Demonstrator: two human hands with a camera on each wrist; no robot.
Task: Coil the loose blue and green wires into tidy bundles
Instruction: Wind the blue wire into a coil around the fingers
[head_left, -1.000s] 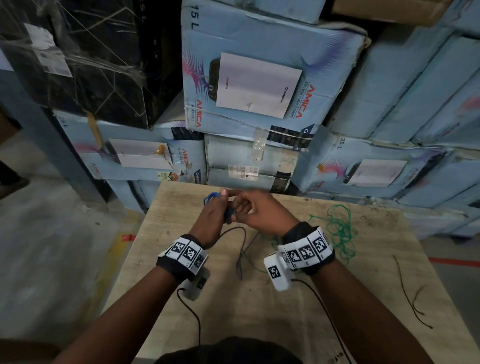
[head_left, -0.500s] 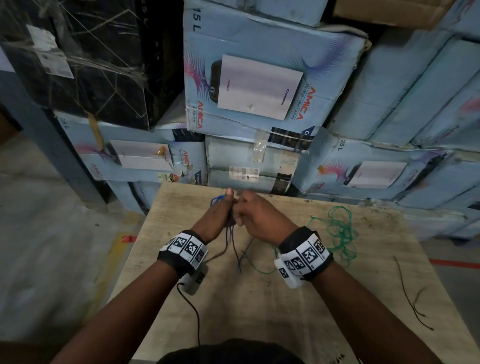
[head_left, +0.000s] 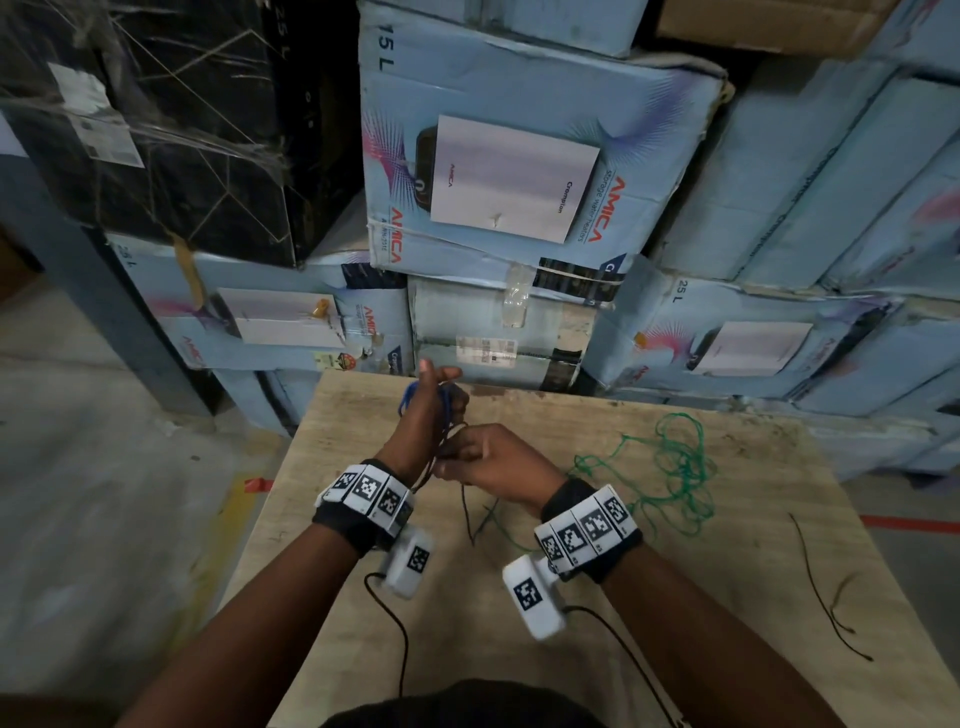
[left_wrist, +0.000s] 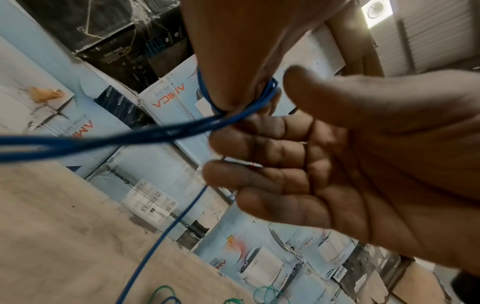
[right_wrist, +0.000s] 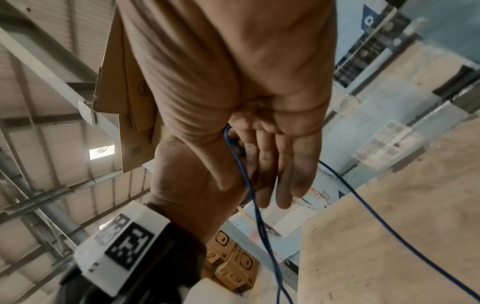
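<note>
The blue wire looks thin, light and springy, so its loops will likely try to slip open; it seems best held where the turns cross, pinched between thumb and fingers. Just above the centre of the head view, several turns are wound round the raised left hand, whose fingers are curled over the strands. The right hand, just right of and below it, pinches the wire's free run between thumb and fingers; a tail trails down onto the surface. The green wire is thinner and kinked, a loose tangle lying right of centre on the surface, untouched and well apart from the left hand.
</note>
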